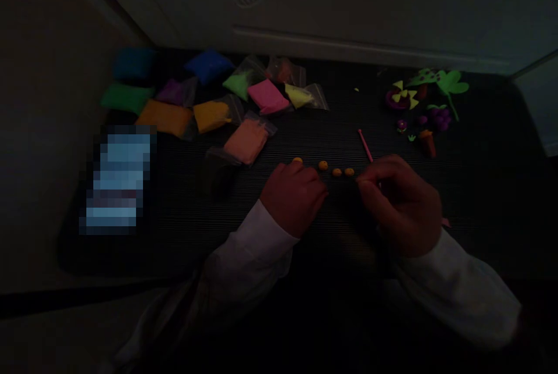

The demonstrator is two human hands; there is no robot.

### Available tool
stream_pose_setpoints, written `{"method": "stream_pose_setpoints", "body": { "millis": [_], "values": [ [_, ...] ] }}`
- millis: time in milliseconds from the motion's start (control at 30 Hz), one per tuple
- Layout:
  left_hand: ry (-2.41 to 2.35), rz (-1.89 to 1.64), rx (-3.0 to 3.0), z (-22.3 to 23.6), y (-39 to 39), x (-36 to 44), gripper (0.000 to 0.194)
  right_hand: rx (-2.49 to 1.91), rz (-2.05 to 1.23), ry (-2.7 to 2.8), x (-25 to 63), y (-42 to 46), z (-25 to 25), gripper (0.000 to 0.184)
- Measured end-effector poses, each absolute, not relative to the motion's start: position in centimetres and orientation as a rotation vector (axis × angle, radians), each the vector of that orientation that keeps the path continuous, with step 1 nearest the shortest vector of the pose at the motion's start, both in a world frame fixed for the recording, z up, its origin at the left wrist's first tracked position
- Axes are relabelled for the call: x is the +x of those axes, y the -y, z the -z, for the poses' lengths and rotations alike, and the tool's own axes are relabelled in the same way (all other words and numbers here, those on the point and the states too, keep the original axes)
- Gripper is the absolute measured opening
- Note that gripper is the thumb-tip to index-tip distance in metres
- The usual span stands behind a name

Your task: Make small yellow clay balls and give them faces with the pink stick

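Observation:
In the dim head view my left hand (294, 196) rests low over the dark tabletop, fingers curled under and largely hidden. Just past its knuckles an orange clay ball (297, 160) peeks out. My right hand (401, 205) has thumb and forefinger pinched together; whatever is between them is too small and dark to make out. Between the two hands sits a short row of small orange clay balls with dark specks: one ball (322, 165), another ball (337, 172), and a third ball (349, 171) close to my right fingertips. A thin pink modelling stick (365, 145) lies just beyond my right hand.
Bags of coloured clay, such as a pink bag (268, 96) and an orange bag (164, 117), cover the back left. A lit, blurred phone screen (117, 179) lies at left. Small clay figures, including purple grapes (440, 118) and a green flower (452, 83), are back right.

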State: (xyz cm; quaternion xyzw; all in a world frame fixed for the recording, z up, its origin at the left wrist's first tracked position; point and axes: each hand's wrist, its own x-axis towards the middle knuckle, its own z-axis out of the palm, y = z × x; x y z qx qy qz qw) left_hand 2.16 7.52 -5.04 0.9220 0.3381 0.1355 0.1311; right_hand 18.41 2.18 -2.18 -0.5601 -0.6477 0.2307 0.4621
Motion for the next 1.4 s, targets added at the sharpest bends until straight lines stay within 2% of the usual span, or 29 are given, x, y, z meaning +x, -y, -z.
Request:
{"method": "stream_pose_setpoints", "body": {
  "millis": [267, 400, 567, 833, 1267, 1400],
  "values": [
    [-0.975, -0.516, 2.469, 4.8, -8.1, 1.6, 0.019, -1.409, -0.560, 1.526, 18.4, -2.1, 2.1, 0.008],
    [-0.929, -0.682, 1.941, 3.5, -8.2, 1.5, 0.013, -1.397, -0.592, 1.545, 18.4, -2.1, 2.0, 0.008],
    [-0.861, -0.641, 1.411, 2.4, -7.7, 1.7, 0.009, -1.335, -0.638, 1.559, 18.2, -1.9, 1.9, 0.006],
    [-0.768, -0.581, 0.833, 2.9, -7.2, 2.4, 0.005, -1.271, -0.428, 1.650, 18.0, -1.7, 2.1, 0.016],
    [-0.752, -0.565, 0.676, 2.8, -6.5, 3.4, 0.012, -1.274, -0.221, 1.763, 18.1, -1.7, 2.1, 0.019],
    [-0.725, -0.575, 0.652, 3.1, -6.4, 3.3, 0.007, -1.280, -0.163, 1.809, 18.1, -2.0, 2.1, 0.017]
  ]
}}
